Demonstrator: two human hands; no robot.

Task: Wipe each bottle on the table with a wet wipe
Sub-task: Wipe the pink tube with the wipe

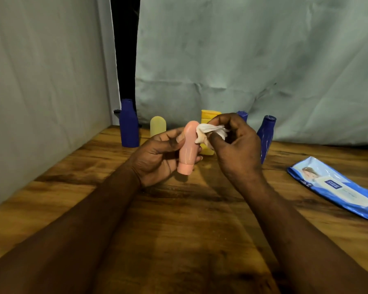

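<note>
Left hand (157, 158): is gripping the pink bottle (187, 151), fingers curling round its body, cap end pointing down.
Right hand (238, 149): is pinching a crumpled wet wipe (212, 131) and pressing it against the bottle's rounded upper end.
Pink bottle: is being held above the table (179, 240), just in front of the row.
Edges: the table's left side is meeting a pale wall; its far side is meeting a hanging cloth (242, 60).
Open room: bare wood is stretching under both forearms.
Right side: a wipes pack (338, 192) is lying flat, running out of view.
Blue bottles, three: left blue bottle (129, 124), middle blue bottle (242, 115) peeking over the right hand, right blue bottle (267, 136).
Yellow bottles, two: pale yellow bottle (157, 126), yellow bottle (208, 116).
Pink bottles: one.
</note>
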